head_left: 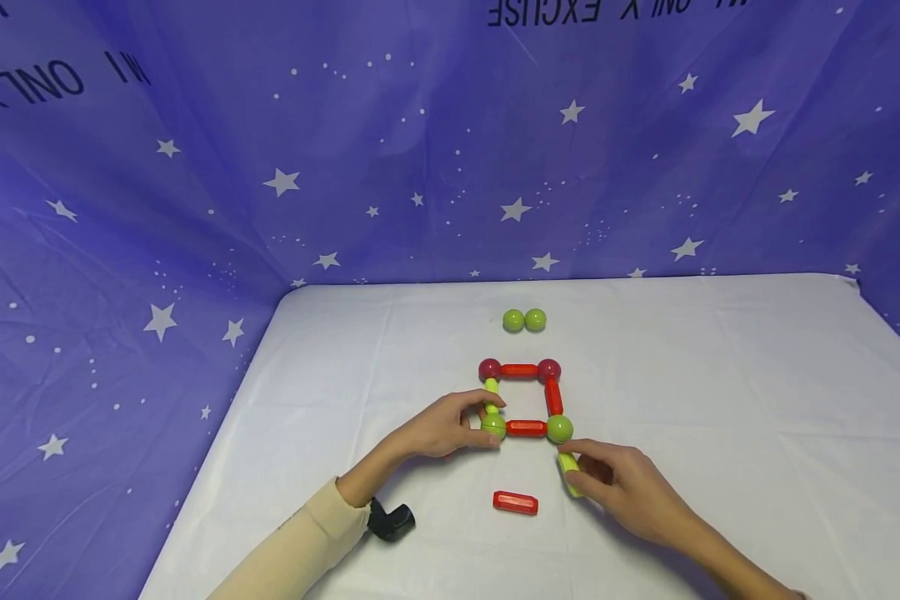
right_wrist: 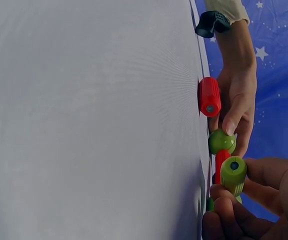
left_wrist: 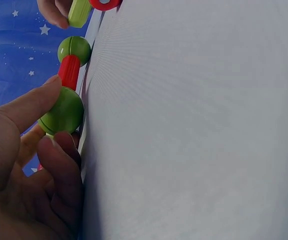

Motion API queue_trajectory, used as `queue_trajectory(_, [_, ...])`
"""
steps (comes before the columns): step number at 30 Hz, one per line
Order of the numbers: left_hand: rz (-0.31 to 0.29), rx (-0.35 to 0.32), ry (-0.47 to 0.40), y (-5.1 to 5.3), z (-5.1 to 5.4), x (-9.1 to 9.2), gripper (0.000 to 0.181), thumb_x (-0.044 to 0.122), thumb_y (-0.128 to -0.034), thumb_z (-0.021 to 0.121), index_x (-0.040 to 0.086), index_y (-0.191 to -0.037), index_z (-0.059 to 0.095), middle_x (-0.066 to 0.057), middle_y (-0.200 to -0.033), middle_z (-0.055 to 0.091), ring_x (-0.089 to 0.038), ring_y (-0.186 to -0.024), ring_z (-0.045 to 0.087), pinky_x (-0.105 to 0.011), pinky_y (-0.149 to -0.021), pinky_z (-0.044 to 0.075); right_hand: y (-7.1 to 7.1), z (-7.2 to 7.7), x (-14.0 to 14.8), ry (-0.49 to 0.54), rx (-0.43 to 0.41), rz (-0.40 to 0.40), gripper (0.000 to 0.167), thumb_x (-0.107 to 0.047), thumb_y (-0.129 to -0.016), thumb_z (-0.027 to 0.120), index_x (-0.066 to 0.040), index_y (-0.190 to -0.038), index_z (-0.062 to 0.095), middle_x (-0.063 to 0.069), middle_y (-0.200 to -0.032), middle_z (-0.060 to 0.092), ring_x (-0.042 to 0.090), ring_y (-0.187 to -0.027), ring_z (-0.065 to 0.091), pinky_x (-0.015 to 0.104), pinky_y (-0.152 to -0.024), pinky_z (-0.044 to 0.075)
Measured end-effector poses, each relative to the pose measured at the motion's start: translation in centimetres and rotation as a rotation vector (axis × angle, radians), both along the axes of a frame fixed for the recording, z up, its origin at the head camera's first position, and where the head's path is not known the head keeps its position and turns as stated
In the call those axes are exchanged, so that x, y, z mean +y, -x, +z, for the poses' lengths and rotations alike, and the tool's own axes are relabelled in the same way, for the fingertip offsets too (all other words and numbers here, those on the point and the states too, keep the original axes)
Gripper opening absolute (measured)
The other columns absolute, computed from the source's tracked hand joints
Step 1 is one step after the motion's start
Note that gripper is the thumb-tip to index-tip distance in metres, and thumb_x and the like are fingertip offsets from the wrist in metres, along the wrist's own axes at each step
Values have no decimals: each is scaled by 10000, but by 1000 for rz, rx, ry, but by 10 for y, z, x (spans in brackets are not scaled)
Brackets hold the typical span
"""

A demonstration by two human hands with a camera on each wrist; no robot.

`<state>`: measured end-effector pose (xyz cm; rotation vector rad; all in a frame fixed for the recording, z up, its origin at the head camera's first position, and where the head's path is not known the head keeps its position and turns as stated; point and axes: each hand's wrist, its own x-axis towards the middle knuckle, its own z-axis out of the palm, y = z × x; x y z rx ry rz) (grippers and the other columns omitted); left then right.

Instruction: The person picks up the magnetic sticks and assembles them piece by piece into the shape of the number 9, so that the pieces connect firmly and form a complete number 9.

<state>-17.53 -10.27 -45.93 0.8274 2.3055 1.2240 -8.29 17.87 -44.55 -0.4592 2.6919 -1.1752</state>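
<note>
- Presently, the right hand (head_left: 630, 483) pinches a yellow-green, ribbed, plastic-looking rod (head_left: 567, 467) between thumb and fingers, closed down to the rod's thickness.
- Position: the rod sits just beside a glossy green ball (head_left: 559, 428) at the assembled square's 4 o'clock corner, towards that ball's 5 to 6 o'clock side; the left wrist view shows a gap between them.
- The left hand (head_left: 448, 427) curls thumb and fingers round a second green ball (head_left: 493, 426) at the 8 o'clock corner, parted about to its width.
- A red faceted rod (head_left: 527, 428) joins both balls along the 6 o'clock side.
- A loose red rod (head_left: 515, 502) lies farther out at 6 o'clock, untouched.
- Handling, in my judgement: align the held rod's end squarely with the ball's centre, fingertips clear of the contact face, approaching slowly and low.
- Risk: the round insert in the rod's end suggests a magnet; a sudden snap could skew the square, so left-hand bracing should be firm but light.
</note>
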Motion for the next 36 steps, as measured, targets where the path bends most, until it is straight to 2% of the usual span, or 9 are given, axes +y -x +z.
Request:
queue_trajectory(6, [2,-3,6,0,0,0,456,228,-856,792,122,-1262,614,20,-1000,557,-117,-663,497,-250,-629,414,1,-1,-2,15,16,-20,297,-173,-868,767,-126,-1154,701,-118,-735,549,59,-653,488,239,-570,419])
queue_trajectory(21, [3,-9,15,1,0,0,459,233,-858,790,126,-1268,612,20,-1002,558,-113,-654,497,-250,-620,418,8,-4,-3,58,-6,-47,304,-131,-863,765,-95,-1155,691,-106,-749,606,81,-659,536,246,-592,452])
queue_trajectory(36, [8,-8,29,0,3,0,466,235,-859,790,134,-1277,611,29,-1002,564,-125,-701,491,-251,-635,411,8,-5,-3,46,-15,-46,283,-148,-873,756,-103,-1148,702,-102,-778,608,84,-671,530,245,-592,449])
